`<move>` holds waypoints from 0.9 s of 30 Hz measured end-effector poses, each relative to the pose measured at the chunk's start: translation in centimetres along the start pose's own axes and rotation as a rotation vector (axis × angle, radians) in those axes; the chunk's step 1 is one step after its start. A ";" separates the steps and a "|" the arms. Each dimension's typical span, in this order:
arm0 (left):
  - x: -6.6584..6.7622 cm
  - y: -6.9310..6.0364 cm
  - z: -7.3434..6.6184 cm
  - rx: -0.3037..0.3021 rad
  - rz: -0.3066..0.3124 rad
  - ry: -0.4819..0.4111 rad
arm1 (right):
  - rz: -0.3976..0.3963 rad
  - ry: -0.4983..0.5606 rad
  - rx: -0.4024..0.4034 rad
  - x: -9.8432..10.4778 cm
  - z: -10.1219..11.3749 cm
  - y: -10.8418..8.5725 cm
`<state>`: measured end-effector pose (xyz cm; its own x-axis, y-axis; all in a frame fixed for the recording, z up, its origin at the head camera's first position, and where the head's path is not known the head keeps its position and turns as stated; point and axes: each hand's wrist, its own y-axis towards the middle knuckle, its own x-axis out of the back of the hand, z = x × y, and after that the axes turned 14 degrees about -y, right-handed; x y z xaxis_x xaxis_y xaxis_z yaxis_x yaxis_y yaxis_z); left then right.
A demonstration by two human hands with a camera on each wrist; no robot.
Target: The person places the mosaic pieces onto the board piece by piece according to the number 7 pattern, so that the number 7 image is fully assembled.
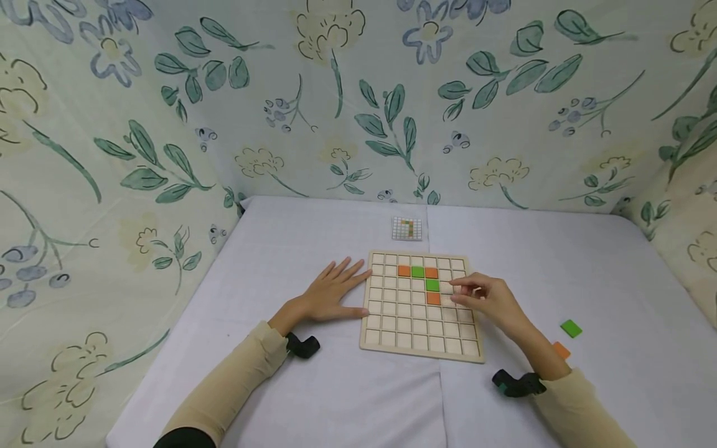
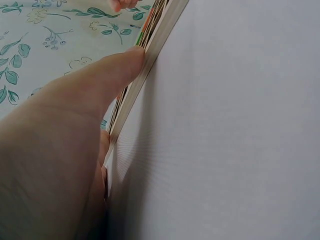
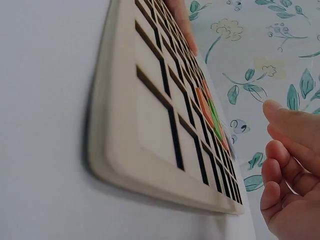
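A wooden grid board (image 1: 365, 339) lies flat on the table, with orange and green square tiles in some of its cells. Three orange tiles (image 1: 434, 298) and two green tiles (image 1: 432, 285) form a row that turns downward at its right end. My left hand (image 1: 330, 295) rests at the board's left side, fingers spread; its thumb (image 2: 132, 62) touches the board's edge in the left wrist view. Over the board's right part hovers my right hand (image 1: 490, 302), thumb and index finger apart, other fingers loosely bent, nothing visible between them.
Right of the board lie a loose green tile (image 1: 571, 328) and a loose orange tile (image 1: 562, 350), the latter partly behind the right forearm. A small card (image 1: 406, 228) with a printed grid pattern sits beyond the board. Floral cloth (image 1: 347, 143) surrounds the white-covered table (image 1: 302, 404).
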<state>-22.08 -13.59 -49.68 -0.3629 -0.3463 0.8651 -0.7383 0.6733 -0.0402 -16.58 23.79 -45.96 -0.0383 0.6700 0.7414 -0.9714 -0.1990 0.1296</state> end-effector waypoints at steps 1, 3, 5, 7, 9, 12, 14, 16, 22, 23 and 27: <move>0.0 0.0 0.0 0.000 0.002 -0.001 | -0.010 -0.003 -0.004 0.3 -0.1 -0.2; 0.1 0.0 -0.1 -0.002 0.004 -0.001 | -0.034 -0.011 -0.010 0.8 -0.4 -0.7; 0.1 0.0 -0.1 -0.004 0.005 0.000 | -0.056 -0.024 -0.015 1.3 -0.7 -1.3; 0.1 0.0 -0.1 -0.006 0.007 -0.003 | -0.080 -0.045 -0.020 1.8 -1.0 -1.9; 0.1 0.0 -0.1 -0.009 0.005 -0.007 | -0.103 -0.062 -0.031 2.4 -1.4 -2.5; 0.2 -0.1 -0.1 -0.009 0.004 -0.011 | -0.132 -0.074 -0.045 3.4 -2.0 -3.4; 0.2 -0.1 -0.1 -0.008 0.002 -0.005 | -0.149 -0.076 -0.056 4.0 -2.3 -4.0; 0.1 -0.1 0.0 -0.004 0.003 0.002 | -0.164 -0.084 -0.071 4.6 -2.7 -4.6; -0.2 0.0 0.3 -0.003 -0.002 0.006 | -0.188 -0.123 -0.168 5.9 -4.2 -6.1; -0.2 0.1 0.3 -0.005 -0.005 0.005 | -0.192 -0.125 -0.181 6.1 -4.5 -6.3; -0.3 0.2 0.4 -0.007 -0.003 0.003 | -0.219 -0.129 -0.205 7.0 -5.4 -7.3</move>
<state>-22.35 -13.68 -50.14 -0.3587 -0.3468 0.8667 -0.7357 0.6765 -0.0338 -11.06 33.80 -45.30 0.1939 0.5825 0.7894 -0.9808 0.0971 0.1693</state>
